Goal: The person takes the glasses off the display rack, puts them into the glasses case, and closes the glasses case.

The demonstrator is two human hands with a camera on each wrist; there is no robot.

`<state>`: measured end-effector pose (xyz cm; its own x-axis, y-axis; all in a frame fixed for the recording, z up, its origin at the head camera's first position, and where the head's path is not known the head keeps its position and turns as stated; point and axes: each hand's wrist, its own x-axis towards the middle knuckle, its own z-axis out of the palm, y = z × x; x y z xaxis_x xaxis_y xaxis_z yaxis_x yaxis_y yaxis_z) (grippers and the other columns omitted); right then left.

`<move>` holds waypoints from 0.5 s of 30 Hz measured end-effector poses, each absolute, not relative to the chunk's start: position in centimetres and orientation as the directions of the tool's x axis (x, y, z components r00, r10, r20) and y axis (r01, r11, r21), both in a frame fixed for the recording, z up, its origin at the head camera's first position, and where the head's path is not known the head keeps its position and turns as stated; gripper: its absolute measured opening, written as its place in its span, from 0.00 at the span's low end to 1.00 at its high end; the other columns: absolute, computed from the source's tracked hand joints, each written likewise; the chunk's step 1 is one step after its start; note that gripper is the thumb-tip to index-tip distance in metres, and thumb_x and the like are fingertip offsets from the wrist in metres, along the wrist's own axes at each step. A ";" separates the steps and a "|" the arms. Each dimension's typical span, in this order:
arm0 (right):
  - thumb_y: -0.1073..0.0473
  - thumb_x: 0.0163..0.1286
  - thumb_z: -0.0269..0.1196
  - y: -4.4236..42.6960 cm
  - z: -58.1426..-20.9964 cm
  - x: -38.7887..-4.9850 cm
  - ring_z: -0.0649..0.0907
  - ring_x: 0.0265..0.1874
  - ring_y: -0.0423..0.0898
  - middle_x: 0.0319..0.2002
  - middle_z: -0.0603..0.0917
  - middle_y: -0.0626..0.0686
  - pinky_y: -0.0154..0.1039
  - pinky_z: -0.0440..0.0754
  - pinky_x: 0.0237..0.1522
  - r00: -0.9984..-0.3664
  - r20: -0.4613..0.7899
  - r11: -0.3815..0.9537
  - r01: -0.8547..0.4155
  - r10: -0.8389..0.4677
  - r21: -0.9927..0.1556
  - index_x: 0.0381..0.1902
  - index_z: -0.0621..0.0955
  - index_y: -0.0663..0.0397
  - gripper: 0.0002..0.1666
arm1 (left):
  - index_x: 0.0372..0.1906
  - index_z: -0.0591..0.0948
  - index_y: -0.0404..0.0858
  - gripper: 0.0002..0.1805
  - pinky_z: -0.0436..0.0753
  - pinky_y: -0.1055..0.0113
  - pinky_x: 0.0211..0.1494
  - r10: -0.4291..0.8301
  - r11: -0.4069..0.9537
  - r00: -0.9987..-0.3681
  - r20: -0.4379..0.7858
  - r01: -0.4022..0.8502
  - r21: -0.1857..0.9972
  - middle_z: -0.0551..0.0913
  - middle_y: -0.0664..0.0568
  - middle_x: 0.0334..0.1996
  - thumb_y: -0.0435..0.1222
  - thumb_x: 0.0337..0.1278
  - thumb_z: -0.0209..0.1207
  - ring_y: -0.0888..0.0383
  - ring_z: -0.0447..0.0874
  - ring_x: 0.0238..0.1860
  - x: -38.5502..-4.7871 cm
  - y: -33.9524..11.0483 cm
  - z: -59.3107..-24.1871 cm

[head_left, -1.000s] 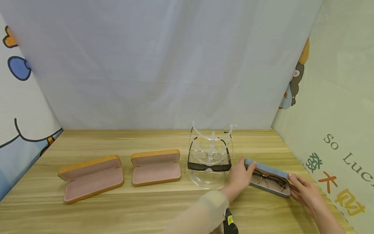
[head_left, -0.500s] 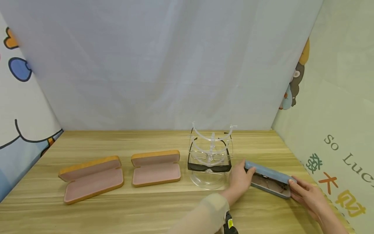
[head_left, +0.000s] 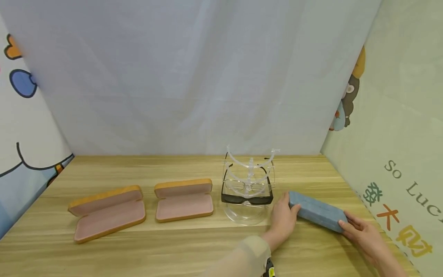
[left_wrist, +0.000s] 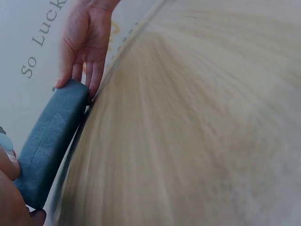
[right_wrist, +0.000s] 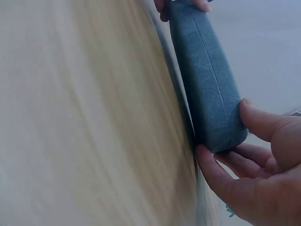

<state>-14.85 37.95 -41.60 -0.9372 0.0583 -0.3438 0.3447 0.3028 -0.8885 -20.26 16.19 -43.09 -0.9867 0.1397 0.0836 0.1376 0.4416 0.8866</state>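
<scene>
A blue glasses case (head_left: 317, 211) lies at a slant on the right side of the table, its lid down over the glasses, which are hidden now. My left hand (head_left: 283, 219) grips the case's left end, thumb on the near side. At the other end my right hand (head_left: 363, 235) holds the corner between thumb and fingers. The right wrist view shows that right hand (right_wrist: 258, 174) pinching the end of the case (right_wrist: 207, 75). Only part of my left hand (left_wrist: 14, 197) shows in the left wrist view.
Just left of the left hand stands a clear display rack (head_left: 245, 219) bearing dark sunglasses (head_left: 246, 199) and wire-framed glasses. Further left, two orange cases, one in the middle (head_left: 185, 206) and one at the left (head_left: 110, 220), lie open with pink linings. A printed cloth wall (head_left: 391, 127) borders the right side.
The blue case's lid has come down from open to closed, covering the dark-framed glasses inside. Both hands have stayed at the case's ends.
</scene>
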 end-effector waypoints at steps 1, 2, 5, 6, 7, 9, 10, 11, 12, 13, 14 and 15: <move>0.49 0.68 0.53 37.9 -41.7 -14.9 0.72 0.48 0.24 0.68 0.35 0.70 0.27 0.76 0.48 -0.939 -0.340 0.305 0.341 0.060 -0.889 0.69 0.39 0.64 0.47 | 0.64 0.66 0.35 0.30 0.68 0.62 0.63 0.135 0.453 -0.987 0.087 0.140 0.881 0.69 0.45 0.62 0.44 0.58 0.56 0.52 0.66 0.63 -20.3 16.2 -43.2; 0.49 0.68 0.54 37.9 -41.7 -14.9 0.70 0.41 0.17 0.68 0.37 0.70 0.26 0.76 0.47 -0.941 -0.334 0.312 0.336 0.061 -0.889 0.69 0.40 0.64 0.48 | 0.63 0.66 0.35 0.30 0.69 0.62 0.62 0.131 0.459 -0.987 0.090 0.141 0.877 0.70 0.45 0.61 0.44 0.58 0.56 0.51 0.67 0.62 -20.3 16.2 -43.2; 0.49 0.67 0.55 37.9 -41.7 -15.0 0.71 0.42 0.18 0.68 0.39 0.70 0.25 0.76 0.46 -0.943 -0.327 0.339 0.329 0.066 -0.881 0.69 0.41 0.65 0.48 | 0.62 0.68 0.34 0.30 0.71 0.63 0.60 0.116 0.491 -0.989 0.094 0.139 0.860 0.73 0.45 0.59 0.43 0.57 0.57 0.51 0.70 0.60 -20.3 16.3 -43.2; 0.48 0.67 0.55 37.8 -41.6 -15.0 0.73 0.48 0.24 0.68 0.41 0.70 0.24 0.76 0.46 -0.942 -0.328 0.361 0.331 0.071 -0.872 0.69 0.41 0.65 0.49 | 0.62 0.68 0.34 0.30 0.71 0.64 0.60 0.114 0.499 -0.989 0.091 0.136 0.856 0.73 0.45 0.58 0.42 0.56 0.58 0.51 0.71 0.59 -20.3 16.3 -43.2; 0.47 0.67 0.55 37.8 -41.6 -15.0 0.72 0.55 0.33 0.68 0.42 0.70 0.25 0.76 0.46 -0.940 -0.331 0.387 0.334 0.077 -0.859 0.69 0.41 0.65 0.49 | 0.62 0.68 0.34 0.29 0.71 0.64 0.60 0.114 0.506 -0.990 0.083 0.130 0.853 0.74 0.45 0.57 0.41 0.56 0.58 0.52 0.71 0.58 -20.2 16.3 -43.2; 0.45 0.66 0.55 37.8 -41.5 -14.9 0.64 0.64 0.52 0.68 0.45 0.70 0.30 0.76 0.49 -0.938 -0.332 0.445 0.338 0.095 -0.829 0.69 0.42 0.65 0.50 | 0.62 0.68 0.35 0.29 0.71 0.64 0.60 0.120 0.507 -0.991 0.057 0.111 0.855 0.74 0.46 0.57 0.40 0.55 0.59 0.52 0.71 0.59 -20.1 16.4 -43.2; 0.44 0.65 0.56 37.7 -41.4 -14.9 0.57 0.66 0.59 0.68 0.46 0.70 0.34 0.75 0.52 -0.938 -0.329 0.473 0.338 0.104 -0.814 0.69 0.43 0.65 0.50 | 0.62 0.68 0.35 0.29 0.71 0.65 0.60 0.124 0.504 -0.991 0.043 0.101 0.858 0.73 0.46 0.58 0.39 0.55 0.59 0.52 0.70 0.59 -20.1 16.4 -43.2; 0.43 0.64 0.56 37.6 -41.4 -14.9 0.58 0.65 0.60 0.67 0.47 0.69 0.38 0.73 0.55 -0.939 -0.324 0.504 0.338 0.118 -0.795 0.69 0.44 0.65 0.51 | 0.62 0.67 0.35 0.29 0.70 0.64 0.60 0.129 0.500 -0.991 0.034 0.094 0.861 0.73 0.46 0.58 0.38 0.55 0.59 0.52 0.70 0.59 -20.0 16.4 -43.2; 0.43 0.64 0.57 37.6 -41.3 -14.9 0.54 0.65 0.65 0.67 0.48 0.70 0.43 0.71 0.57 -0.940 -0.319 0.522 0.335 0.125 -0.784 0.69 0.44 0.65 0.51 | 0.63 0.67 0.36 0.29 0.70 0.64 0.61 0.135 0.494 -0.991 0.020 0.085 0.865 0.72 0.47 0.58 0.38 0.55 0.59 0.52 0.69 0.60 -20.0 16.4 -43.2; 0.43 0.64 0.57 37.5 -41.3 -15.0 0.55 0.64 0.66 0.67 0.49 0.70 0.49 0.69 0.58 -0.942 -0.308 0.542 0.329 0.132 -0.773 0.69 0.45 0.66 0.52 | 0.63 0.67 0.36 0.29 0.70 0.64 0.61 0.139 0.485 -0.990 0.010 0.077 0.871 0.72 0.47 0.59 0.37 0.55 0.59 0.52 0.69 0.60 -20.0 16.3 -43.2; 0.43 0.63 0.58 37.4 -41.2 -15.0 0.56 0.64 0.66 0.67 0.49 0.70 0.52 0.66 0.59 -0.944 -0.297 0.559 0.324 0.141 -0.764 0.69 0.45 0.67 0.52 | 0.63 0.66 0.36 0.29 0.69 0.64 0.62 0.146 0.475 -0.989 0.007 0.076 0.877 0.71 0.47 0.59 0.37 0.55 0.59 0.52 0.68 0.61 -19.9 16.3 -43.2; 0.43 0.63 0.58 37.2 -41.2 -15.0 0.56 0.64 0.66 0.66 0.50 0.70 0.53 0.66 0.59 -0.946 -0.287 0.573 0.319 0.148 -0.755 0.69 0.46 0.67 0.51 | 0.63 0.66 0.35 0.29 0.69 0.63 0.62 0.151 0.465 -0.989 0.005 0.075 0.882 0.71 0.46 0.59 0.36 0.55 0.58 0.52 0.68 0.61 -19.9 16.1 -43.2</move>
<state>-15.01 37.22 -41.20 -0.9462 0.1485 -0.2875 0.3192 0.5732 -0.7547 -19.89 16.11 -43.17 -0.9885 0.1509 0.0050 0.0755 0.4652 0.8820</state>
